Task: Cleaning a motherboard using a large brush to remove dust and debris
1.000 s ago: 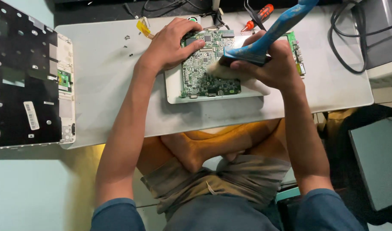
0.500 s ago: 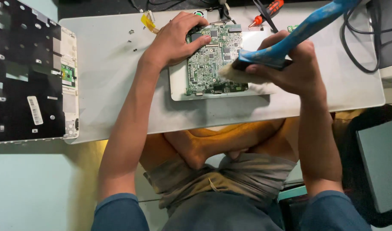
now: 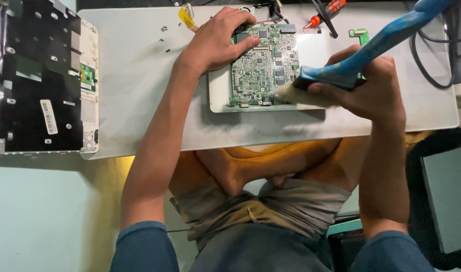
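The green circuit board (image 3: pixel 263 65) lies pinned under my left hand (image 3: pixel 218 40), fingers spread flat to steady it, while my right hand (image 3: pixel 366 88) clenches the blue brush (image 3: pixel 351 70), bristles just beside that fist.

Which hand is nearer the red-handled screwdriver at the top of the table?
Right. The right hand, gripping the blue brush, sits just below the screwdriver; the left hand rests on the circuit board, further off.

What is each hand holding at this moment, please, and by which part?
Right hand grips the blue-handled brush near its bristles; left hand presses on the circuit board.
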